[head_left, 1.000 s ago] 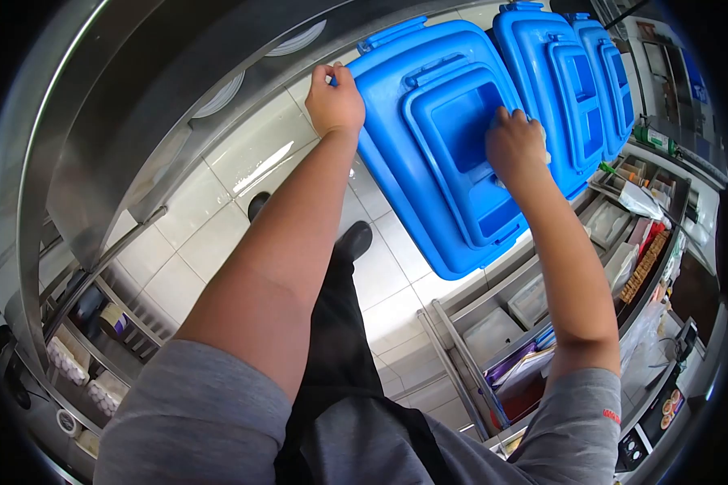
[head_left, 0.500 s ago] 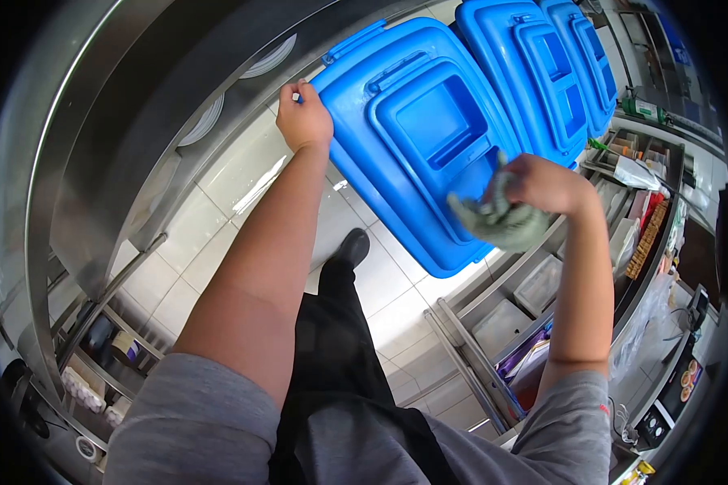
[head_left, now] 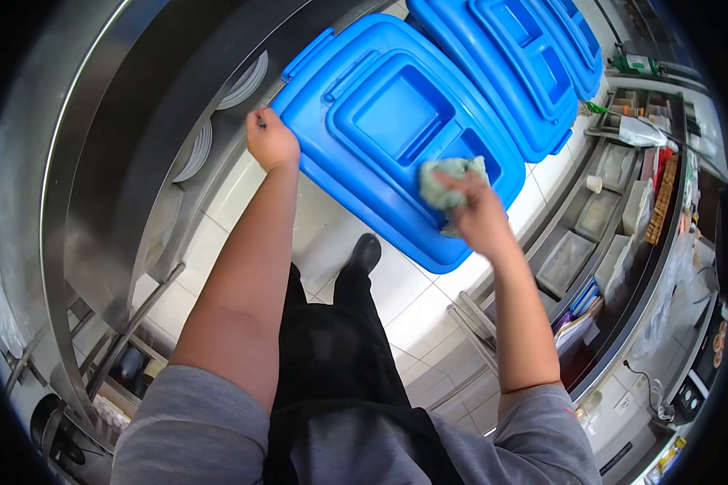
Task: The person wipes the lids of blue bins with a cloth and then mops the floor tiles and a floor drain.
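Observation:
A large blue plastic lid (head_left: 315, 133) with recessed panels lies before me. At its left corner, my left hand (head_left: 273, 143) has its fingers curled closed on the rim; the fingertips are partly hidden. My right hand (head_left: 481, 217) is closed on a pale green cloth (head_left: 453, 182), pressing it bunched against the lower right part of the lid, across the smaller recess. The hand is somewhat blurred by motion.
More blue lids (head_left: 505, 89) stand behind, close together. On the right runs a steel counter unit with several clear containers (head_left: 566, 263). Stacked white plates (head_left: 247, 85) sit on a steel shelf to the left. My shoe (head_left: 366, 253) is on the white tiled floor.
My right hand has moved left with the cloth, from the lid's right edge onto its surface. My left hand stays at the lid's corner; the whole view has shifted slightly.

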{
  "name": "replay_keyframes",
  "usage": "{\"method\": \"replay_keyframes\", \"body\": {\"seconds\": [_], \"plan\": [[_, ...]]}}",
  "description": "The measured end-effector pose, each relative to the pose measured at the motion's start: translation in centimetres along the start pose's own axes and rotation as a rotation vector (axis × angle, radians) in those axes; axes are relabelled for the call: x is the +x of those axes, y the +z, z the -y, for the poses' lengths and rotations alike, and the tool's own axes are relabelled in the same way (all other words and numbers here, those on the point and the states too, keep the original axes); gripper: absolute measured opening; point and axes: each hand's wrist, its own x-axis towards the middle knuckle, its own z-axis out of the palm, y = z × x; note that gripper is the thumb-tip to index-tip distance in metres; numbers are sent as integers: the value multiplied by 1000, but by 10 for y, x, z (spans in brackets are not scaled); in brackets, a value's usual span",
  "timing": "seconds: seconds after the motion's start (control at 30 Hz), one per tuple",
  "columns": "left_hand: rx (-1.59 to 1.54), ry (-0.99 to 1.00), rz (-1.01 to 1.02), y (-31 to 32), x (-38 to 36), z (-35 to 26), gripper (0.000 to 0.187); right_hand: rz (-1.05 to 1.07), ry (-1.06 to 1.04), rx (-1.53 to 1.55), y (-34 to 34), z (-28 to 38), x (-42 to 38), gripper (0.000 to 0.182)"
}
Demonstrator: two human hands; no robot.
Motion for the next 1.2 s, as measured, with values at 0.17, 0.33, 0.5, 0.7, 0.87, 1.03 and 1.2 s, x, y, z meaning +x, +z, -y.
{"method": "replay_keyframes", "body": {"seconds": [0.17, 0.33, 0.5, 0.7, 0.87, 1.03, 1.2], "plan": [[1, 27, 17, 1, 1, 3, 40, -330, 377, -74, 15, -29, 39, 68], [11, 126, -40, 3, -2, 1, 39, -435, 340, -298, 43, -21, 27, 70], [32, 64, 33, -2, -3, -2, 38, -181, 502, -352, 29, -18, 48, 49], [29, 53, 20, -3, -3, -3, 38, 205, 227, -294, 1, -12, 23, 46], [26, 91, 3, -3, -5, -6, 39, 629, 435, -783, -38, 6, 55, 30], [36, 97, 4, -2, -1, 0, 39, 716, 571, -813, -63, -11, 64, 35], [24, 53, 33, -5, -4, -6, 41, 734, 583, -664, -74, -4, 67, 43]]}}
